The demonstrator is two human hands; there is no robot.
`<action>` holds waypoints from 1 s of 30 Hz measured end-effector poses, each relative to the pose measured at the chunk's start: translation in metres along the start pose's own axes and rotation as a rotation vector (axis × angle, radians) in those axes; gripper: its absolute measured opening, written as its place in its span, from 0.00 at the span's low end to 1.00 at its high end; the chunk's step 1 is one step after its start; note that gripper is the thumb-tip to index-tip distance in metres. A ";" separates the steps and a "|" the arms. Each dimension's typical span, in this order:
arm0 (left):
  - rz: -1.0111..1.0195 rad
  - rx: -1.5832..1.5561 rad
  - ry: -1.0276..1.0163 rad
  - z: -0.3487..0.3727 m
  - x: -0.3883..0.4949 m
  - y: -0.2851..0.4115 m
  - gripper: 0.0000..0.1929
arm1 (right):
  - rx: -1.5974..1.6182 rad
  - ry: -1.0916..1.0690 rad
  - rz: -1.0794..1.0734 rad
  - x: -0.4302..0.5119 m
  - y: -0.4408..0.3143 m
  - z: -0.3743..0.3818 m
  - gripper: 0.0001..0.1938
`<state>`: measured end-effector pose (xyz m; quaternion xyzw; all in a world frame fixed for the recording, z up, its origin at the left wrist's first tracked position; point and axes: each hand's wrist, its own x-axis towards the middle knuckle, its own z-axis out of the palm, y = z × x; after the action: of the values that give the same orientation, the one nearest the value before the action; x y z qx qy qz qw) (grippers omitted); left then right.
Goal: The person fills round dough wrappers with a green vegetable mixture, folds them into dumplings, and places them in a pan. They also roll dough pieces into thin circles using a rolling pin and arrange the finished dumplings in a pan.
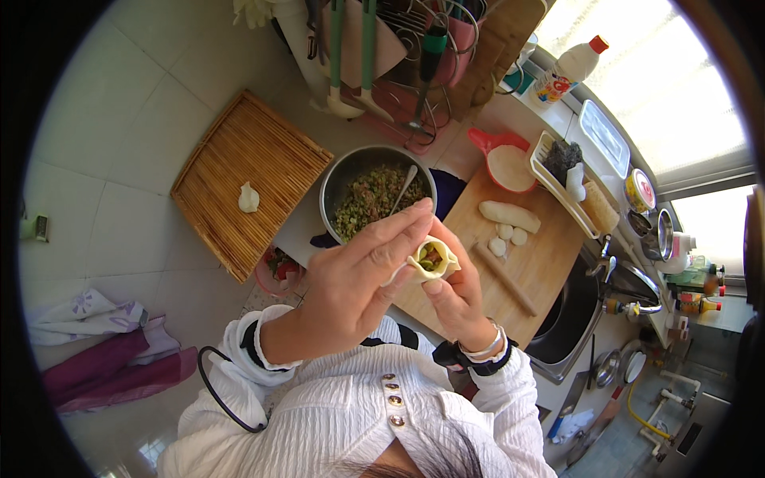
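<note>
A partly closed dumpling (436,263) is held up between both hands, its wrapper gathered around an open mouth with green and brown filling inside. My left hand (352,284) cups it from the left, while my right hand (460,299) grips its other side with thumb and fingers. Beyond them stands a steel bowl (326,197) of chopped filling (367,200) with a metal spoon (405,188) in it. One finished dumpling (248,198) lies on a bamboo tray (257,140). On the wooden board (556,257) are a dough roll (508,216), several dough pieces (497,246) and a rolling pin (507,281).
A red scoop (481,140) of flour sits at the board's far edge. Right of the board is a sink (562,316) with a faucet (605,266). A utensil rack (412,36) stands at the back. A knife (571,400) lies at lower right.
</note>
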<state>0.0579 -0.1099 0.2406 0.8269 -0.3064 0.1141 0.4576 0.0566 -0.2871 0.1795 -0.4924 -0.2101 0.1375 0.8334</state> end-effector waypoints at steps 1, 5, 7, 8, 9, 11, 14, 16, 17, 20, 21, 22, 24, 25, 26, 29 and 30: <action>0.031 0.104 0.011 -0.002 0.001 0.002 0.25 | -0.059 0.014 0.000 0.001 -0.002 0.000 0.34; 0.020 0.227 0.099 -0.005 0.007 0.005 0.27 | 0.032 -0.093 0.085 0.005 -0.013 -0.005 0.33; 0.008 0.104 0.093 -0.002 0.011 0.001 0.28 | 0.039 -0.175 0.142 0.006 -0.018 -0.009 0.33; 0.010 0.028 0.024 -0.001 0.012 -0.001 0.28 | -0.023 -0.153 0.150 0.007 -0.020 -0.009 0.31; 0.007 -0.052 -0.030 0.000 0.012 -0.003 0.28 | -0.013 -0.157 0.150 0.007 -0.022 -0.010 0.31; 0.071 0.055 -0.036 0.002 0.013 -0.007 0.26 | 0.008 -0.169 0.197 0.008 -0.025 -0.011 0.29; 0.158 0.277 -0.063 -0.001 0.013 -0.009 0.24 | 0.039 -0.177 0.212 0.009 -0.032 -0.010 0.28; 0.158 0.280 -0.059 -0.001 0.014 -0.008 0.23 | -0.024 -0.165 0.249 0.009 -0.038 -0.009 0.27; 0.148 0.255 -0.037 0.000 0.015 -0.007 0.23 | -0.034 -0.154 0.263 0.010 -0.041 -0.009 0.27; 0.027 0.129 0.006 0.006 0.014 -0.005 0.21 | -0.121 -0.167 0.229 0.014 -0.049 -0.013 0.27; 0.066 0.123 0.023 0.007 0.013 -0.007 0.20 | -0.181 -0.204 0.235 0.015 -0.051 -0.014 0.26; 0.091 0.124 0.017 0.008 0.013 -0.009 0.20 | -0.241 -0.240 0.240 0.016 -0.052 -0.016 0.26; 0.144 0.117 0.011 0.009 0.011 -0.017 0.19 | -0.330 -0.274 0.252 0.018 -0.053 -0.017 0.25; 0.190 0.157 0.003 0.010 0.010 -0.021 0.19 | -0.358 -0.271 0.259 0.019 -0.053 -0.018 0.25; 0.231 0.193 -0.002 0.012 0.009 -0.025 0.19 | -0.374 -0.261 0.210 0.019 -0.053 -0.018 0.24; 0.145 -0.109 0.032 0.025 0.007 -0.033 0.26 | -0.181 -0.126 0.303 0.018 -0.053 -0.014 0.23; 0.083 -0.278 0.050 0.032 0.007 -0.034 0.29 | -0.109 -0.061 0.322 0.017 -0.054 -0.013 0.22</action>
<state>0.0811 -0.1261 0.2031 0.7391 -0.3416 0.1100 0.5701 0.0791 -0.3155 0.2254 -0.5597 -0.1611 0.2723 0.7659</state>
